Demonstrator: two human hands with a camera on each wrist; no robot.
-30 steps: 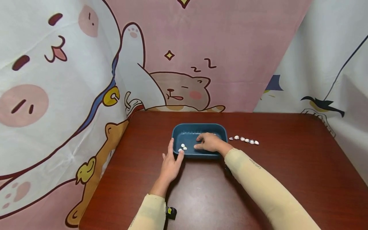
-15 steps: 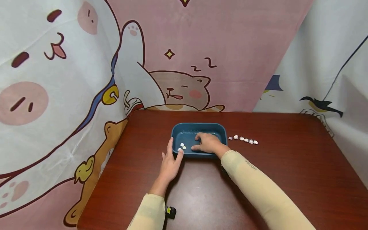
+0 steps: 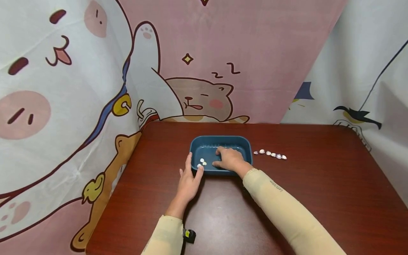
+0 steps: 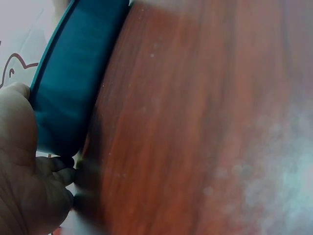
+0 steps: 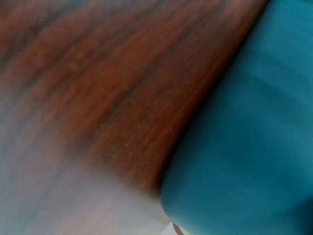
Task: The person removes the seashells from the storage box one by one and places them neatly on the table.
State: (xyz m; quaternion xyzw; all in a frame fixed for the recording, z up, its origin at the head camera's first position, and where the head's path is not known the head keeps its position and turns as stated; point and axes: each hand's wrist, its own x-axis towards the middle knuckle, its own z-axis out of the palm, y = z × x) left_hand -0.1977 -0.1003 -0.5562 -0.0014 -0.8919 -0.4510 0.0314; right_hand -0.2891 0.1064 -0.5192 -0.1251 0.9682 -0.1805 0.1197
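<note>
A dark blue rectangular tub [image 3: 223,172] stands on the table, with three small white shells [image 3: 202,160] in its left end. My left hand [image 3: 188,182] grips the tub's near left corner, thumb at the near rim and fingers along the left wall. In the left wrist view the fingers [image 4: 61,171] lie against the outside of the corner. My right hand [image 3: 230,159] reaches down into the tub's middle, thumb and forefinger curved but apart. Nothing shows between them; the other fingers are hidden. The right wrist view has the tub wall [image 5: 244,147], blurred, without the hand.
To the right of the tub, a row of several small shells [image 3: 273,154] lies on the red-brown wooden table [image 3: 318,184]. Behind the table hangs a cartoon-printed cloth [image 3: 255,53]. A small black device [image 3: 189,236] sits at the left wrist.
My right hand has shifted slightly left inside the tub, mostly in the first half second, and its forearm moved left too. The left hand and the shells stay put.
</note>
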